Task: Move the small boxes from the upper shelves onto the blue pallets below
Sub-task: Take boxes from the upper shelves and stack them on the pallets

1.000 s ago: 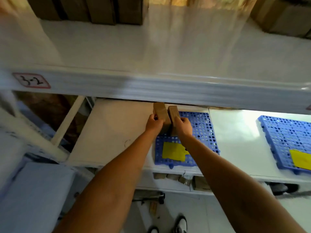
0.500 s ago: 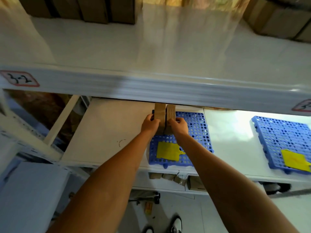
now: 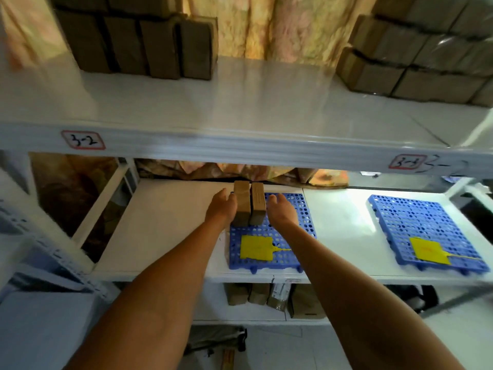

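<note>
In the head view, two small boxes (image 3: pixel 249 204) were seen standing upright side by side on the near blue pallet (image 3: pixel 269 236), between the left hand (image 3: pixel 223 206) and right hand (image 3: pixel 282 209), both loosely spread with nothing gripped. Above the hands, a shelf label (image 3: pixel 83 140) was marked "3-2"; a yellow tag (image 3: pixel 256 248) lay nearer than them, its print unreadable.

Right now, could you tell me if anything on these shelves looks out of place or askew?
Nothing stands out. Two boxes stand upright, side by side, on the left pallet; the right pallet lies flat, with only a yellow tag on it.
</note>
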Tool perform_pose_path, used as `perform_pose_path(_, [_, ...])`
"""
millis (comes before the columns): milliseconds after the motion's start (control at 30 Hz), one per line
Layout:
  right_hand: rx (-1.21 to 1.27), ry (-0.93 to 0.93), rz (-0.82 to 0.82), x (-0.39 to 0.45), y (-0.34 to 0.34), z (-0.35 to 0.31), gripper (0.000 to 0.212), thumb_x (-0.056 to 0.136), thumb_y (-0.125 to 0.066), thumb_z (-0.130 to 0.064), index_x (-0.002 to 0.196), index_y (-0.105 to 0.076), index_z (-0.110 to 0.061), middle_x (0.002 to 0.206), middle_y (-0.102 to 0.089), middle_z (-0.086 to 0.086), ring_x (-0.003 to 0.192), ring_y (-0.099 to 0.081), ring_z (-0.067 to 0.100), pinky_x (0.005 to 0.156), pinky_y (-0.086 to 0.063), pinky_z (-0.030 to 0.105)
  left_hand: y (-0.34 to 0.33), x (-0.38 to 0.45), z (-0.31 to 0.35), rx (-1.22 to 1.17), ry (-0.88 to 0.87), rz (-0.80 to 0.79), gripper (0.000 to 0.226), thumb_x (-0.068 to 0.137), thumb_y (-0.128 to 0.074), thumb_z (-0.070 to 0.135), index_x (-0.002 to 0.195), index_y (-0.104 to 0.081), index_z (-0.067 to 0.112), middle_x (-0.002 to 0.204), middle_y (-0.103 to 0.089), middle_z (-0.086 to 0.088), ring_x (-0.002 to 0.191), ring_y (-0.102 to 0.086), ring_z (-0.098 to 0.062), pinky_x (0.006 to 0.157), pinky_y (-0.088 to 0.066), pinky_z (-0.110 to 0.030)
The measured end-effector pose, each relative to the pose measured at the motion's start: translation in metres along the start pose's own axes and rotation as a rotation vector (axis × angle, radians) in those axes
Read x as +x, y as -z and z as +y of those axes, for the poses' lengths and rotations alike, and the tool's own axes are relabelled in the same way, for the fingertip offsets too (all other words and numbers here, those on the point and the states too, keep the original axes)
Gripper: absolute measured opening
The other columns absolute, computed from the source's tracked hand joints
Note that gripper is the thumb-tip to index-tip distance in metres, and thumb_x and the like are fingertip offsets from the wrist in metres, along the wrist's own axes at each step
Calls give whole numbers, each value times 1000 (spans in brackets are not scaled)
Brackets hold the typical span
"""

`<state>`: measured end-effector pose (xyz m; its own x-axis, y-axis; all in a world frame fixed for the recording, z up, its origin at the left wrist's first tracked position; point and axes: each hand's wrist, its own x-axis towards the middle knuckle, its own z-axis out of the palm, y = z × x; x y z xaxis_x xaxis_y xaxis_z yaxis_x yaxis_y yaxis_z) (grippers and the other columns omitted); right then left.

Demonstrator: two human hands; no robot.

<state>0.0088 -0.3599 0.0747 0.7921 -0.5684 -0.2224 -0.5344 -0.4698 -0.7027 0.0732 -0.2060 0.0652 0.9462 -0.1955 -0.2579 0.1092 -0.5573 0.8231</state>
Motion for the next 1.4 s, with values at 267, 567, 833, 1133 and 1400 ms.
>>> perform_pose_path(267, [-297, 415, -45, -114, 46, -55, 49, 108, -35, -37, 147, -48, -10, 149, -53, 22, 130, -57, 40, 101, -49, 44, 74, -116, 50, 217, -282, 30, 56, 106, -33, 45, 158, -30, 24, 167, -25, -7, 150, -30, -29, 118, -31, -41])
perform_pose_path(567, [-406, 677, 30, -257, 72, -132, 51, 107, -32, -48, 135, -61, -17, 141, -62, 16, 128, -58, 38, 106, -47, 48, 176, -265, 68, 327, -313, 163, 53, 99, -24, 59, 130, -59, 33, 142, -58, -7, 119, -57, -28, 97, -43, -40])
perform_pose_path(833, [-167, 800, 260, -281, 94, -231, 53, 104, -35, -53, 135, -66, -24, 134, -69, 7, 119, -64, 31, 94, -51, 38, 274, -266, 108, 306, -462, 477, 75, 94, -15, 68, 125, -65, 22, 123, -70, -9, 111, -64, -31, 90, -47, -40])
perform_pose_path(1133, [19, 700, 443, -182, 72, -359, 54, 106, -30, -53, 133, -55, -14, 128, -65, 15, 116, -61, 37, 92, -49, 45, 374, -141, 146, -117, -482, 674, 53, 103, -34, 55, 122, -67, 18, 123, -69, -8, 118, -61, -31, 99, -47, -42])
perform_pose_path(1400, [-175, 458, 476, -89, 69, -424, 67, 99, -16, -65, 111, -63, -20, 115, -67, 8, 121, -53, 32, 102, -32, 53, 419, -23, 181, -21, -185, 478, 97, 83, -26, 88, 142, -55, 16, 148, -52, -13, 135, -48, -37, 112, -38, -48])
